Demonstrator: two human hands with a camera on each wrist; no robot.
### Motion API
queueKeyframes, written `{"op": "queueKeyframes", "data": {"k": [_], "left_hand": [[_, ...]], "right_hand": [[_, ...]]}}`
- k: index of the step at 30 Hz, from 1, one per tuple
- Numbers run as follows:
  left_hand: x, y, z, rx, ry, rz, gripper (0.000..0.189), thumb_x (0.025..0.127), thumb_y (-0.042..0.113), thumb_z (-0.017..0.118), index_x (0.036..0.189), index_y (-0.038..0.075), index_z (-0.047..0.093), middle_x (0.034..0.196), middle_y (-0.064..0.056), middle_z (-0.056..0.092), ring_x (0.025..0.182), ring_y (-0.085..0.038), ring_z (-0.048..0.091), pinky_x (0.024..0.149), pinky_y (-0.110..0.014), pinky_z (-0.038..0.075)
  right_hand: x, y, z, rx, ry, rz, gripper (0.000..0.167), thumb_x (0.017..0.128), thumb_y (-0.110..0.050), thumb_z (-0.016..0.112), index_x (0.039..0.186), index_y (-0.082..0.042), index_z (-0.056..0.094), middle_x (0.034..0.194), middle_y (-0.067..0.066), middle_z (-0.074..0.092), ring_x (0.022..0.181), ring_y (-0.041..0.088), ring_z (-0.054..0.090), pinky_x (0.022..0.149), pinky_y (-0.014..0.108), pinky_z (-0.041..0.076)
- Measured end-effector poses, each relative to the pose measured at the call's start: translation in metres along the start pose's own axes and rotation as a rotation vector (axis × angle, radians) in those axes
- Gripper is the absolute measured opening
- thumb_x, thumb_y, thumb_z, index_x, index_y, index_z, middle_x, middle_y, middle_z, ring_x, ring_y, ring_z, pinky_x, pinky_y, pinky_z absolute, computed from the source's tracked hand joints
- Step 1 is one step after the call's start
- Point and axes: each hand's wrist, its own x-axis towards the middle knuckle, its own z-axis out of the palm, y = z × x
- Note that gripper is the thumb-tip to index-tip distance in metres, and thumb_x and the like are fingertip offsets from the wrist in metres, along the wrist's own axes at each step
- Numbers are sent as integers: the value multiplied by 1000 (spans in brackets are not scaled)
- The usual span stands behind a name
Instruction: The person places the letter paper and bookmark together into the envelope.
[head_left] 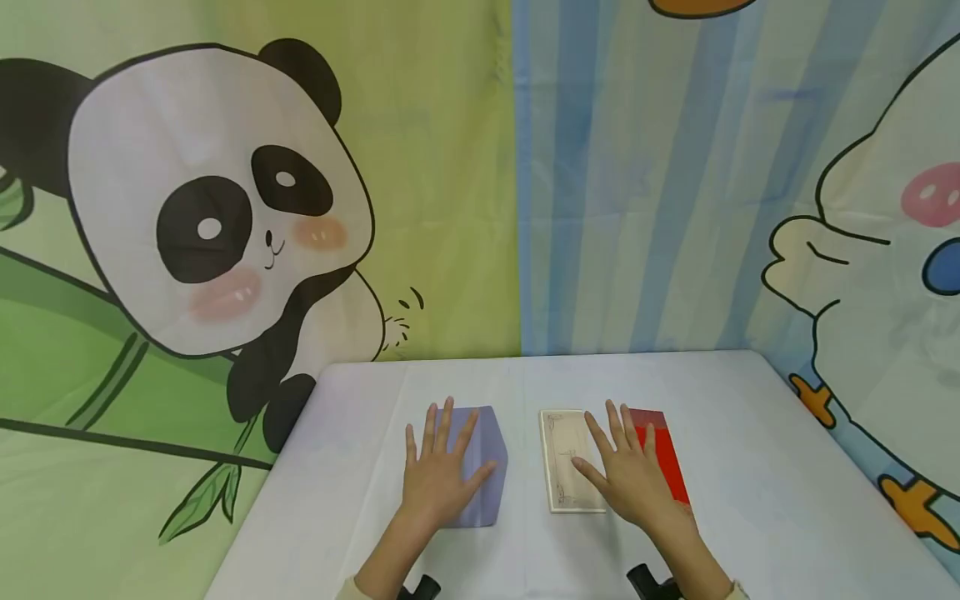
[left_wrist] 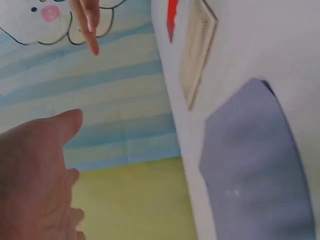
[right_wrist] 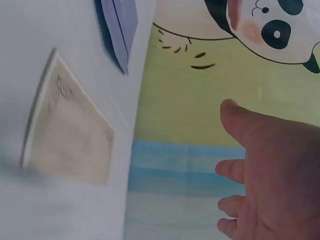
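Observation:
My left hand [head_left: 437, 483] hovers with fingers spread above a purple paper piece with angled corners [head_left: 491, 467], which looks like an envelope. The left wrist view shows a gap between that hand and the purple piece [left_wrist: 250, 165]. To the right lies a beige rectangular block or card with an ornate printed border [head_left: 566, 467]; its thickness shows at the side in the left wrist view. My right hand [head_left: 637, 483], fingers spread too, hangs above the beige piece's right side and a red envelope-like piece [head_left: 669, 458], partly covering both. Neither hand holds anything.
The things lie on a white table [head_left: 750, 467] whose far edge meets a printed cloth backdrop with a panda [head_left: 225, 167] on the left and a white cartoon figure [head_left: 885, 333] on the right. Dark wrist-camera mounts [head_left: 651, 579] sit below the wrists.

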Motion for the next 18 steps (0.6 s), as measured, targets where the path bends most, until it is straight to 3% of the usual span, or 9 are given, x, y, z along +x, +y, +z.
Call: {"op": "queueKeyframes", "data": {"k": [4,7,13,18], "left_hand": [[3,-15,20,-46,7,60,68,89,55,47,147,25,27,153,-12,11,138,-36,9,104,-62,10],[5,-27,39,-83,-1,69,65,90,49,50,146,25,27,153,-11,14,138,-35,10,102,-64,12],[3,-45,76,-84,-77,3,59,92,44,49,144,24,33,150,-16,21,135,-41,16,98,-67,18],[0,-51,94,-66,-161,-34,55,93,47,44,144,26,34,150,-18,19,135,-43,16,99,-67,17]], "right_hand": [[7,-19,22,70,-7,-44,68,86,-43,58,141,-7,39,148,21,23,135,41,15,102,65,7],[14,-36,45,149,-10,-105,62,87,-38,60,137,-6,44,146,19,28,134,39,22,102,64,14],[20,-65,99,206,-65,-200,54,88,-33,60,133,-5,49,143,21,32,131,39,30,99,61,27],[23,-74,129,208,-106,-165,54,90,-35,56,135,-7,47,146,21,27,133,39,25,101,58,26]]}}
